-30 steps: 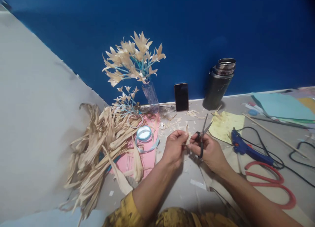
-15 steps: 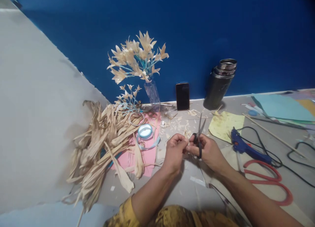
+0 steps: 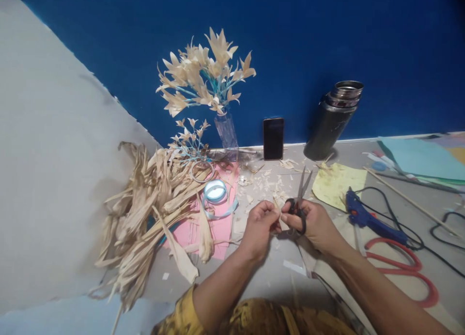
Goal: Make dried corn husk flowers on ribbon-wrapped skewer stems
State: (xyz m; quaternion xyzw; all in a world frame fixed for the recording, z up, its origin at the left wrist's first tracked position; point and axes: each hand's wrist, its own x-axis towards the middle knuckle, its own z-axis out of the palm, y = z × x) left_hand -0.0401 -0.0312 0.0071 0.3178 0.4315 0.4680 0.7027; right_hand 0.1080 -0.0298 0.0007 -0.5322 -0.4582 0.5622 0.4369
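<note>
My left hand (image 3: pixel 260 226) pinches a small pale piece of corn husk (image 3: pixel 277 205) between thumb and fingertips. Close beside it, my right hand (image 3: pixel 315 224) is closed around a small pair of black-handled scissors (image 3: pixel 302 192), whose slightly parted blades point up and away from me. The right thumb meets the left fingertips at the husk piece. Much of the husk is hidden by my fingers. Small husk scraps (image 3: pixel 269 184) lie scattered on the table just beyond my hands.
Left: dried corn husks (image 3: pixel 145 204), blue ribbon roll (image 3: pixel 215 191), pink paper (image 3: pixel 220 238). Behind: husk flowers (image 3: pixel 203 73) in a clear vase (image 3: pixel 227 134), phone (image 3: pixel 273 139), steel flask (image 3: pixel 332 122). Right: yellow paper (image 3: pixel 337 185), blue glue gun (image 3: pixel 374 223) with cord, red-handled scissors (image 3: pixel 410 267), stick (image 3: pixel 410 199).
The view has shifted slightly. The scissors have turned a little in my right hand, their tips leaning further right. My left hand keeps its pinch on the husk piece.
</note>
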